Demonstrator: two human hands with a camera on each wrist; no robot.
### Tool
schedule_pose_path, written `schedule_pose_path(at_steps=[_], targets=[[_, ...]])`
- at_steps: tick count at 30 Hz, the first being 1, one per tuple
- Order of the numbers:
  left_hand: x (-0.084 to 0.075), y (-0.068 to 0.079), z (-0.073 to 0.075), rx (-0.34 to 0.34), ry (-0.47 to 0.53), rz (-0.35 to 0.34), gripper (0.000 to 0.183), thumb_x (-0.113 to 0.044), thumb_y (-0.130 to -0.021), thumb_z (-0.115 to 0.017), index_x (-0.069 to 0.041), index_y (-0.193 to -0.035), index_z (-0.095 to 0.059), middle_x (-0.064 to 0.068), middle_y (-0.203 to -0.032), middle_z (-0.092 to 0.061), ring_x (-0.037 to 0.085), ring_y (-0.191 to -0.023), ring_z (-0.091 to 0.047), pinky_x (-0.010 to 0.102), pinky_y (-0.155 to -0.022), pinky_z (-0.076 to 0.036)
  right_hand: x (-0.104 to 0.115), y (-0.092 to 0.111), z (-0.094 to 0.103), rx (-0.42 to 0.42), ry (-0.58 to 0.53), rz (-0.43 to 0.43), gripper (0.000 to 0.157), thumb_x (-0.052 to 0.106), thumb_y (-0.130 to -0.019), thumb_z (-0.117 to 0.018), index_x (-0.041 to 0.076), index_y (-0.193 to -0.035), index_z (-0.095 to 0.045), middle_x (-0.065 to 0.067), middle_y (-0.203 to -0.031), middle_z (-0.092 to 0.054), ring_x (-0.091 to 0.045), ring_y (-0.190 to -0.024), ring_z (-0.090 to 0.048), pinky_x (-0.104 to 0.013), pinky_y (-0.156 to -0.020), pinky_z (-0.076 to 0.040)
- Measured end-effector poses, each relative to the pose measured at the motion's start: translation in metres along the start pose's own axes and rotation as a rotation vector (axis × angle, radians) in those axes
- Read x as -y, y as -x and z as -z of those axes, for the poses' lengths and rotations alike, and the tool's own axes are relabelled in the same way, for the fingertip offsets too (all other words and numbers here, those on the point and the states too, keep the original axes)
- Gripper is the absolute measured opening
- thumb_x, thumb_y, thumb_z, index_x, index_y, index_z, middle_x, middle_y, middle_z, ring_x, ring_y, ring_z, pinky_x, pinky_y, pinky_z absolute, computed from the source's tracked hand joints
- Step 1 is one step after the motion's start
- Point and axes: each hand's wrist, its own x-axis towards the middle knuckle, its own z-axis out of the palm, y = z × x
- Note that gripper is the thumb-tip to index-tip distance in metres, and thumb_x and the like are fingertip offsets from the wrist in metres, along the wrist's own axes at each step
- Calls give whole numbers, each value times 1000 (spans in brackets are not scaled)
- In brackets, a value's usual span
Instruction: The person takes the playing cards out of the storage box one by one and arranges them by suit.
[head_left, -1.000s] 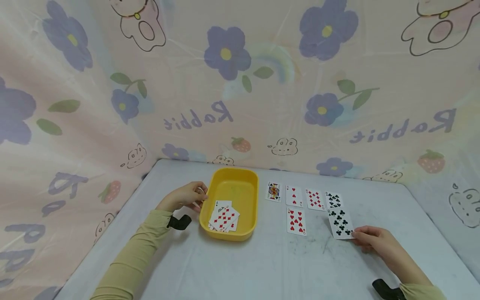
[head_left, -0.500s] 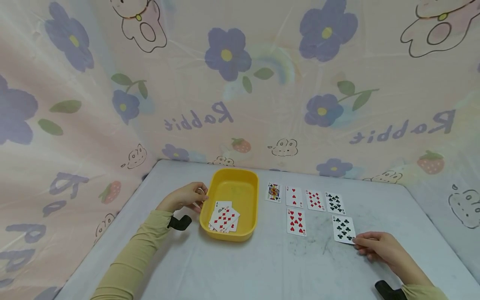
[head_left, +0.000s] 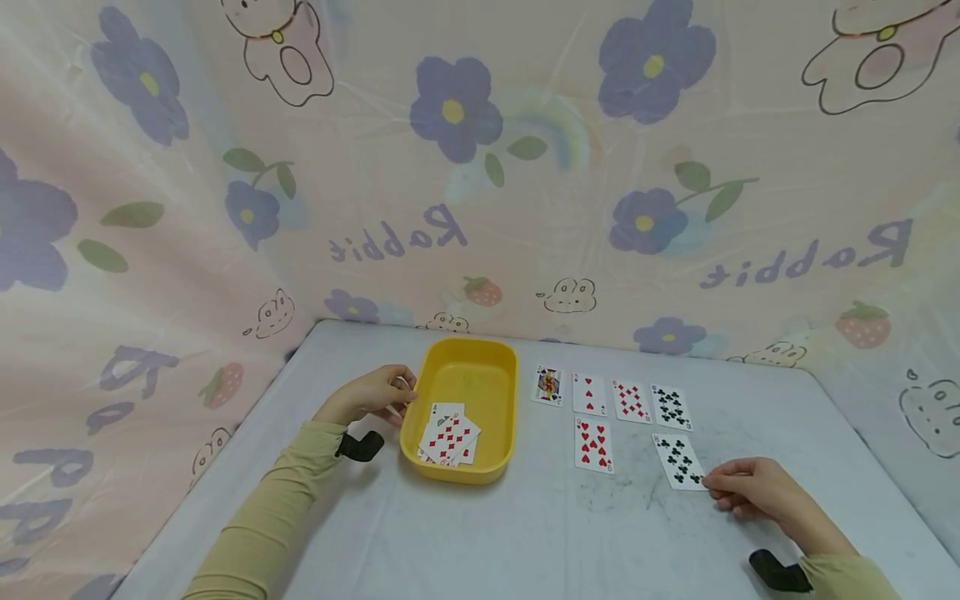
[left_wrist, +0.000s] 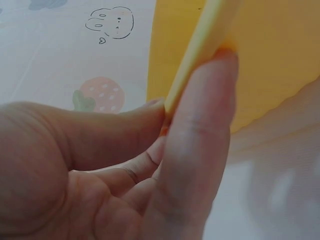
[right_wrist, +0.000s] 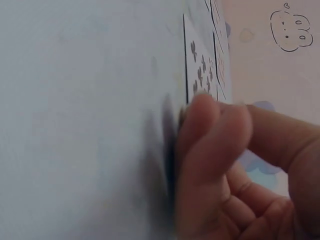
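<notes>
The right hand [head_left: 757, 492], at the lower right of the head view, pinches the near right corner of the lower club card [head_left: 679, 460]; whether the card lies flat or slightly raised, I cannot tell. That hold on one corner is the likeliest weak point: the card could pivot, slip free, or bend if pressed hard against the bench [head_left: 540, 533]. The upper club card [head_left: 671, 407] lies just above it, so a small push up the frame could overlap it or knock it askew. A swing to the left might reach the lower heart card [head_left: 594, 444], though a bare gap lies between them.

The left hand [head_left: 375, 393], left of centre, grips the left rim of the tray [head_left: 480, 375], thumb outside and a finger inside. Should it lift or tug, the tray could tip and the loose pile [head_left: 450, 437] at its near end could slide, since nothing visible holds those cards.
</notes>
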Motion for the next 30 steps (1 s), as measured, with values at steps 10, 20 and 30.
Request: schedule_pose_path(at_steps=[10,20,30], targets=[[0,1,-1,-15,-9,22,19,-6,-96,-56,2,-111,-48,16,-94,-59,23,-73,-61,35,-62,-59,20,4,4,-14,21,118,28,16,-90,-66,-9,-103,-61,-5,-75,-66,-17,-64,-61,-29,-55,-55],[3,-3,1,-17,2,29,18,-6,-96,-56,3,-110,-49,16,-93,-60,23,-73,-62,36,-62,-59,121,-6,-38,311,-65,502,42,19,-96,-60,-13,-122,-50,-20,-106,-66,-31,-94,-66,-40,-82,-56],[-1,0,-1,-24,12,16,16,-4,-95,-56,2,-108,-49,14,-89,-59,22,-71,-61,35,-60,-59,244,-21,-135,498,92,598,35,25,-92,-65,0,-117,-61,-12,-109,-65,-25,-95,-65,-39,-87,-54]])
